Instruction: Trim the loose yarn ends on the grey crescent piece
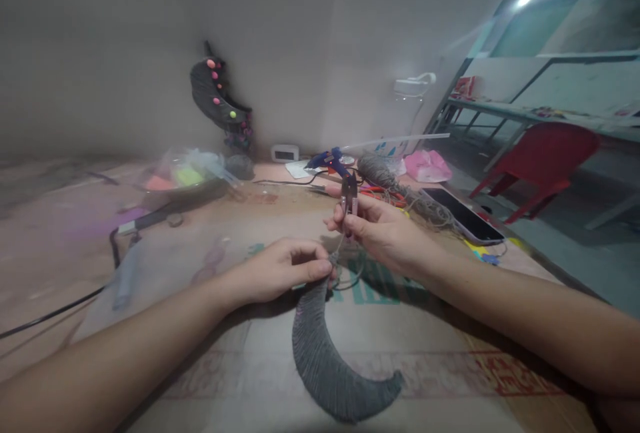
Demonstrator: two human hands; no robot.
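A crescent moon wrapped in grey yarn lies on the table in front of me, its curve toward the lower right. My left hand pinches its upper tip between thumb and fingers. From that tip a loose yarn end runs up toward my right hand. My right hand is closed around small pliers with a dark head pointing away from me. Whether its fingers also grip the yarn end, I cannot tell. A loop of yarn hangs beside the moon's tip.
A blue glue gun stands behind my right hand, near a grey yarn bundle and a phone. A decorated dark crescent hangs against the board. Plastic bags sit at the left, with a black cable nearer.
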